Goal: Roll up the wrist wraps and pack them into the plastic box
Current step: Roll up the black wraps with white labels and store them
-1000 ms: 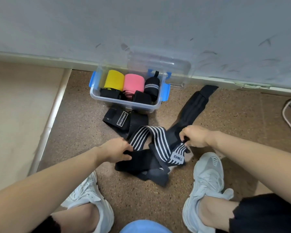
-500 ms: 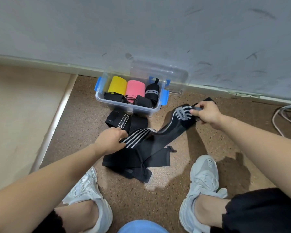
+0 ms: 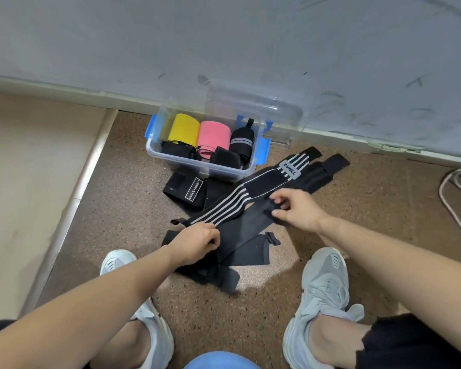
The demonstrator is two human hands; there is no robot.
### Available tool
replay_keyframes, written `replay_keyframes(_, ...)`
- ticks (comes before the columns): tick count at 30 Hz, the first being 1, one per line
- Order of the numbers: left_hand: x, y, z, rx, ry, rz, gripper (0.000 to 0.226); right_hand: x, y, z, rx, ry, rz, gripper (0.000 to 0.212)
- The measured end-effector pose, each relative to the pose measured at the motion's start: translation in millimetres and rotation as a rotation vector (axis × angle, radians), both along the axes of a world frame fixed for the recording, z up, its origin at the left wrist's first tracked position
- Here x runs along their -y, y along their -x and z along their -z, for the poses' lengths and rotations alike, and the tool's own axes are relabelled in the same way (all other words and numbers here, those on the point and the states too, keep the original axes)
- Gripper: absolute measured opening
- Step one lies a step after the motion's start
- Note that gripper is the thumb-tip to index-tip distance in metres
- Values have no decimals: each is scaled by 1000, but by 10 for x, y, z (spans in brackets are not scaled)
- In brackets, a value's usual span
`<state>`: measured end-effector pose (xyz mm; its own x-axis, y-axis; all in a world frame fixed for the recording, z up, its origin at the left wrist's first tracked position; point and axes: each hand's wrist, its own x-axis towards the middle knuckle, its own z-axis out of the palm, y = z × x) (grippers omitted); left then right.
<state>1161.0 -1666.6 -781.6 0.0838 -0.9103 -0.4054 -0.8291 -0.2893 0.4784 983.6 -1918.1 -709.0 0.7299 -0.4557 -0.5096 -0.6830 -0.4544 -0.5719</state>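
The striped wrist wrap [image 3: 240,201], a flat black band with grey lines, lies unrolled on the speckled brown floor [image 3: 117,209] over a tangle of plain black wraps [image 3: 240,235]. The left grip [image 3: 194,239] curls on its near end, though it may clutch a plain strip beneath, while the right grip [image 3: 296,209] pinches a fold of black cloth beside the stripes. Just beyond stands the clear plastic box [image 3: 205,170], blue-latched, holding yellow, pink and black rolls [image 3: 214,134].

The speckled brown floor [image 3: 123,198] under me carries the clear plastic box [image 3: 197,169] by the wall, a folded black wrap [image 3: 181,190] just in front of it, a striped wrap [image 3: 234,198] lying slantwise over plain black wraps [image 3: 240,235], a white cable [image 3: 447,203] on the right, and my left shoe [image 3: 155,334] and right shoe [image 3: 322,288].
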Motion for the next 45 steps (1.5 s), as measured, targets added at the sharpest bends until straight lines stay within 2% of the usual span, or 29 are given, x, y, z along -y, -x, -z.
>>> replay_keyframes(4, 42, -26, -66, -181, -42, -186, 24, -388, -55, 179, -94, -25, -252, 58)
replay_keyframes(6, 71, -8, -92, -244, -43, -323, 29, -538, -60, 267, -131, -57, -309, 66)
replay_keyframes(8, 120, 16, -126, -381, 0, -499, 25, -712, -71, 334, -106, -185, -186, 69)
replay_keyframes(10, 181, 31, -197, -580, 54, -642, 21, -878, -113, 402, -27, -239, -21, 60)
replay_keyframes(12, 236, 34, -293, -782, 84, -726, 23, -961, -151, 499, 75, -189, 120, 28)
replay_keyframes(13, 251, 37, -342, -872, 83, -756, 25, -957, -157, 525, 106, -151, 157, 20)
replay_keyframes(14, 254, 29, -356, -916, 79, -772, 27, -928, -158, 555, 110, -115, 165, 28)
replay_keyframes(15, 240, 14, -360, -903, 76, -770, 29, -884, -154, 574, 105, -100, 162, 33)
replay_keyframes(16, 202, -16, -344, -802, 67, -738, 31, -832, -139, 569, 95, -97, 158, 35)
replay_keyframes(18, 57, -121, -237, -396, 32, -550, 41, -701, -94, 564, 89, -84, 171, 34)
replay_keyframes(21, -242, -203, -99, 108, -93, -128, 86, -473, -44, 576, 82, -34, 214, 24)
replay_keyframes(22, -325, -211, -50, 215, -131, -3, 98, -404, -34, 577, 79, -22, 229, 23)
replay_keyframes(24, -435, -222, -2, 315, -160, 134, 103, -309, -22, 569, 86, 0, 253, 22)
replay_keyframes(26, -473, -266, -11, 210, -110, 60, 90, -274, -30, 530, 92, 13, 255, 22)
replay_keyframes(30, -352, -332, -233, -165, 18, -367, 60, -284, -105, 403, 107, 13, 248, 19)
replay_keyframes(33, -289, -414, -358, -473, -44, -592, 30, -250, -123, 319, 78, 99, 174, 14)
replay_keyframes(35, -345, -478, -362, -602, -92, -657, 32, -185, -74, 264, -16, 138, 75, 14)
replay_keyframes(36, -403, -502, -367, -608, -107, -704, 37, -147, -38, 242, -82, 144, 19, 17)
replay_keyframes(38, -513, -553, -361, -582, -117, -777, 34, -60, 39, 225, -214, 135, -64, 20)
replay_keyframes(41, -611, -585, -356, -417, -142, -679, 21, 31, 142, 212, -351, 141, -163, 19)
replay_keyframes(42, -609, -548, -371, -377, -157, -615, 25, 47, 169, 198, -388, 144, -186, 20)
replay_keyframes(45, -503, -350, -359, -170, -105, -435, 61, 92, 246, 166, -474, 174, -244, 21)
